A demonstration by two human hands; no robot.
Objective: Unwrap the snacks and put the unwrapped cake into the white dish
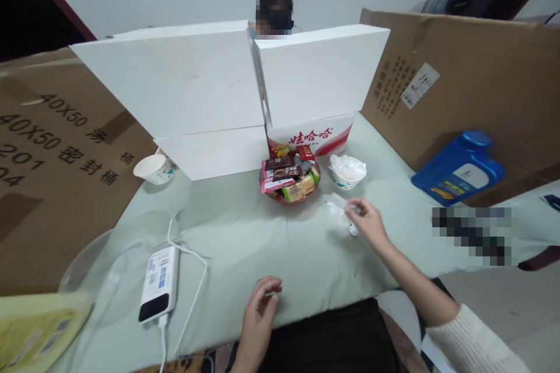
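Note:
My right hand (368, 220) pinches a thin, see-through plastic wrapper (336, 205) just above the table, right of the snack basket. A small white piece (352, 229) lies beneath its fingers; its kind is too small to tell. By the near table edge, my left hand (261, 309) rests with fingers loosely bent, thumb apart and nothing in it. Beyond both hands stands a round basket (289, 200) heaped with wrapped snack bars (286, 172). A paper bowl (347, 182) to its right is filled with crumpled clear plastic (347, 166).
White cardboard panels (184, 81) and a box with red lettering (310, 134) stand behind the basket, a person beyond. Brown cartons (464, 87) flank the table. Also here: a tilted paper cup (154, 169), a cabled power bank (159, 282), a blue bottle (459, 166) and a yellow packet (41, 332).

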